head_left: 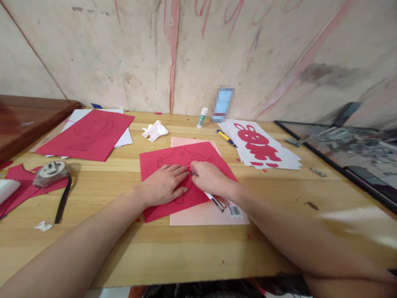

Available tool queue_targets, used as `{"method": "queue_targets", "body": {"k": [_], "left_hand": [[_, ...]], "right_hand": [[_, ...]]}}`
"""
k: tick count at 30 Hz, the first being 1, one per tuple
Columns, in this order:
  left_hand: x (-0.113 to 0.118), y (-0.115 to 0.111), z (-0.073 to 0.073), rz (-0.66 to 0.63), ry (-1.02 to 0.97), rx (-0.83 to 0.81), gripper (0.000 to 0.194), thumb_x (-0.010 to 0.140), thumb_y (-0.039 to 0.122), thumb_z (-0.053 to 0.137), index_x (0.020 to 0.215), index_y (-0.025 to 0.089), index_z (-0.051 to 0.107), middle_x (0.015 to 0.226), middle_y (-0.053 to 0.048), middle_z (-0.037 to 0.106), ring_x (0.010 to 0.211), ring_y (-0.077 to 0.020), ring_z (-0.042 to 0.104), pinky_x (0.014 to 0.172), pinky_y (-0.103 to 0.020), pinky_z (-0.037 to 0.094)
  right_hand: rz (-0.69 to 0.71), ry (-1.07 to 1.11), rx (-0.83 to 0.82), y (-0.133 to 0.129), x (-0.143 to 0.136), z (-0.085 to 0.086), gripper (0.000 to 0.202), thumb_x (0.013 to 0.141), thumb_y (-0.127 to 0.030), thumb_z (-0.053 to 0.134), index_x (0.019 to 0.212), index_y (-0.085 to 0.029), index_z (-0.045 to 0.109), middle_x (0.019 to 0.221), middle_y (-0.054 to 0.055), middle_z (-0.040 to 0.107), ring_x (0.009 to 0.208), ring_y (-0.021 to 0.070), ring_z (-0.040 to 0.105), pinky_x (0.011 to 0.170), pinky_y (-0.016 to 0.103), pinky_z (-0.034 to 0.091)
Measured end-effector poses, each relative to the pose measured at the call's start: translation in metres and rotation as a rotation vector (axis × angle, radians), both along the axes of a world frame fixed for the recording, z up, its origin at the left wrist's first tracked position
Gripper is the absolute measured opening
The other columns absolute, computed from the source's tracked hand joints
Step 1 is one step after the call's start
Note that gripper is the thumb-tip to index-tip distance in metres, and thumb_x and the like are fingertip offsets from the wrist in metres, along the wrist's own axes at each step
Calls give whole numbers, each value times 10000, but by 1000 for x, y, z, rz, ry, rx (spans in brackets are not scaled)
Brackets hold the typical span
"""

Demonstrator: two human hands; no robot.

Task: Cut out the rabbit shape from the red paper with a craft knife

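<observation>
A red sheet [198, 151] with a rabbit drawn in dark outline lies tilted on a pale pink booklet [192, 219] on the wooden table. My left hand [166, 184] rests flat on the left and middle of the sheet, fingers spread a little and holding nothing. Close to its fingertips, my right hand [207, 178] is closed round a slim cutting tool [217, 203], whose silvery rear end sticks out below the palm. The tool's tip is at the drawn lines, mostly hidden by the fingers.
Left are a red sheet with a drawing [89, 134], a tape measure [52, 173] and red scraps [18, 186]. Behind are crumpled tissue [155, 130], a glue stick [202, 118] and a blurred phone [222, 104]. Right are a yellow-blue pen-like tool [226, 138], a red rabbit cutout [257, 142] and a black-framed panel [328, 161].
</observation>
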State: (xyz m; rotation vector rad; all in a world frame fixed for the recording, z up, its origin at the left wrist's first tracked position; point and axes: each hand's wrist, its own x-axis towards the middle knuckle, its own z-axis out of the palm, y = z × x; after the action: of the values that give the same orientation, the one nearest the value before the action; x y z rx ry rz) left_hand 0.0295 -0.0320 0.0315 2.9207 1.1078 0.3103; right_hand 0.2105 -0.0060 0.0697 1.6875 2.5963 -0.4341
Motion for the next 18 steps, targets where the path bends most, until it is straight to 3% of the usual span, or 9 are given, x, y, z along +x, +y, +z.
{"method": "queue_targets", "body": {"k": [18], "left_hand": [[-1,0,1,21,3,2,502,977,440,381,1333,105,494,1384,-143,503,1218,-286,501,1003,-434,396]], "right_hand": [[9,-24,-6,1,0,0,205,769,-161,473,927,-179,602,869,66,669,686,159,557,538,264,281]]}}
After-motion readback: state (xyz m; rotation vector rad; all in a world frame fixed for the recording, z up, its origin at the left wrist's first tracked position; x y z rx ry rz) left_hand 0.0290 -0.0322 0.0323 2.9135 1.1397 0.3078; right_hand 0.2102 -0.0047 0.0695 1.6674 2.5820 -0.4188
